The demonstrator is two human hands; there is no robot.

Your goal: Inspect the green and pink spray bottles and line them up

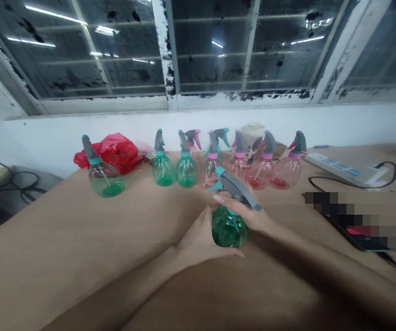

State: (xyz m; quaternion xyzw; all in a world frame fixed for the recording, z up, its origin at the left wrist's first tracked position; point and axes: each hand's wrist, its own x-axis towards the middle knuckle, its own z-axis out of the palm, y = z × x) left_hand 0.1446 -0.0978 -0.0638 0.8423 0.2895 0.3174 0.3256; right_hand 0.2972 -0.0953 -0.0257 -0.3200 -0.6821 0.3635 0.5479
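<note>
A round green spray bottle (228,227) with a grey and teal trigger head (236,187) stands on the tan table (80,239) in front of me. My left hand (198,239) wraps round the bottle's left side and bottom. My right hand (244,211) grips its neck just below the trigger head, fingers curled over the top. Both hands are closed on this one bottle.
Several green and pink spray bottles stand in a row at the table's back, one green bottle (104,177) apart at the left. A red plastic bag (115,149) lies behind it. A white power strip (346,168) and black cables lie at the right; a wall and window rise behind.
</note>
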